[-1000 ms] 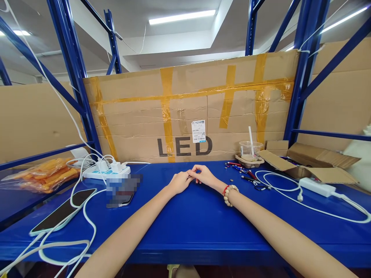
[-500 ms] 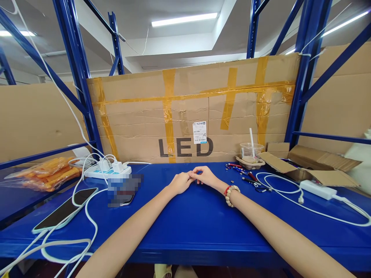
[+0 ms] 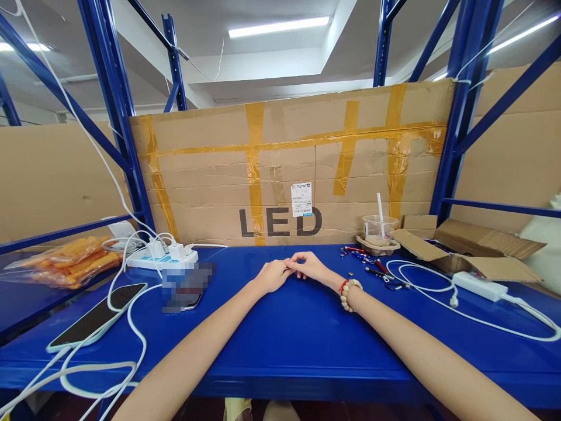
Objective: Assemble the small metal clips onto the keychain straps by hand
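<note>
Both my arms stretch forward over the blue table [image 3: 289, 333]. My left hand [image 3: 272, 275] and my right hand [image 3: 311, 266] meet at the table's middle, fingertips pinched together and touching each other. Something tiny may sit between the fingers, but I cannot make it out. My right wrist wears a beaded bracelet [image 3: 349, 292] with a red string. A scatter of small red and dark pen-like parts [image 3: 370, 264] lies just right of my right hand.
A taped cardboard sheet marked LED [image 3: 280, 175] stands behind the table. At left lie a power strip [image 3: 161, 257], two phones [image 3: 94, 318] and white cables. At right are a plastic cup with a straw [image 3: 379, 229], an open cardboard box [image 3: 473, 248] and a white charger [image 3: 480, 285].
Hardly anything differs; my hands stay pinched together at the same spot, and the view has shifted very slightly.
</note>
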{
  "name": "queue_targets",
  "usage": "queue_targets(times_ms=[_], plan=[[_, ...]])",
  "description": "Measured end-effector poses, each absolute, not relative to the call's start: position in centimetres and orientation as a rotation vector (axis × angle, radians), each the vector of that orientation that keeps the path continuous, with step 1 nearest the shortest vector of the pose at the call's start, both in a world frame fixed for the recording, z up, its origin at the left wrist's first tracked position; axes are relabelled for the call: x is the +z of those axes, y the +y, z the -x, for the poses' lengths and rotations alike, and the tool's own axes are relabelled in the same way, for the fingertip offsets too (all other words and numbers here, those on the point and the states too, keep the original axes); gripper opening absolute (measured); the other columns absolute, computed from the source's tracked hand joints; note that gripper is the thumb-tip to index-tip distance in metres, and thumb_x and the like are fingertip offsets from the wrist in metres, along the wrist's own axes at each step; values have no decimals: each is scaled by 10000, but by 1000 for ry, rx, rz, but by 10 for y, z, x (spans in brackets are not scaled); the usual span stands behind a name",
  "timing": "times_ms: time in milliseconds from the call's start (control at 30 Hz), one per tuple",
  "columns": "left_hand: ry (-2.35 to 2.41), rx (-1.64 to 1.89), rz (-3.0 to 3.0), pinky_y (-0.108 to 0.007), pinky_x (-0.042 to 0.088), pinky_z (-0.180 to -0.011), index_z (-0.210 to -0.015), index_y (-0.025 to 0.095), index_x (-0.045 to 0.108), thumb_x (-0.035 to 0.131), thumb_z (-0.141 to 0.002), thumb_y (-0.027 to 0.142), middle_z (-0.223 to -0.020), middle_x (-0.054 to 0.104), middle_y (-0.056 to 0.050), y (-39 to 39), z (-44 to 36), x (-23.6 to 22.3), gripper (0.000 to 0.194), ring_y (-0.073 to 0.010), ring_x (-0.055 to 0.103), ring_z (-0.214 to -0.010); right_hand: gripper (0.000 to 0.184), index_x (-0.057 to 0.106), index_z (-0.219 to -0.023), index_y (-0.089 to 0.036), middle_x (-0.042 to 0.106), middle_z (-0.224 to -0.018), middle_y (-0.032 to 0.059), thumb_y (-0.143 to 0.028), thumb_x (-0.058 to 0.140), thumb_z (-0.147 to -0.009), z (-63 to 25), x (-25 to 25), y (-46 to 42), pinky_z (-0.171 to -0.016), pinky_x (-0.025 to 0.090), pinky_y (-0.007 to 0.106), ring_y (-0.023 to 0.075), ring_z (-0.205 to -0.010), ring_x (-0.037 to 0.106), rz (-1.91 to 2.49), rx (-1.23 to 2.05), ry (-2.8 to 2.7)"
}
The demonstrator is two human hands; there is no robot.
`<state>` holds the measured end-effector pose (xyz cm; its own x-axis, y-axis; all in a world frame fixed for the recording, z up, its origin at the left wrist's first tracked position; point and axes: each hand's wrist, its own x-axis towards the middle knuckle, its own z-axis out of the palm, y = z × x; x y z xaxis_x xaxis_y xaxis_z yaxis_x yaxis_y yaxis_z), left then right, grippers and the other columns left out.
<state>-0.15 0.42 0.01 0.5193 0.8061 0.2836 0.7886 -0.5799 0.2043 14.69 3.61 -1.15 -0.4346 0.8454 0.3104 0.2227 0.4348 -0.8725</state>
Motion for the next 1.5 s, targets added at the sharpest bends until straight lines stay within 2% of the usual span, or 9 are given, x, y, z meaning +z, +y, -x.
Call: queue_targets(times_ms=[1500], plan=[[1441, 497, -2714, -254, 422, -713, -914, 255, 555, 250, -867, 361, -975, 613, 23, 4, 0, 1, 326, -162, 560, -877, 357, 557, -649, -135, 519, -557, -19, -482, 620, -600, -148, -12, 37, -344, 335, 135, 42, -415, 470, 917, 1050, -1908]])
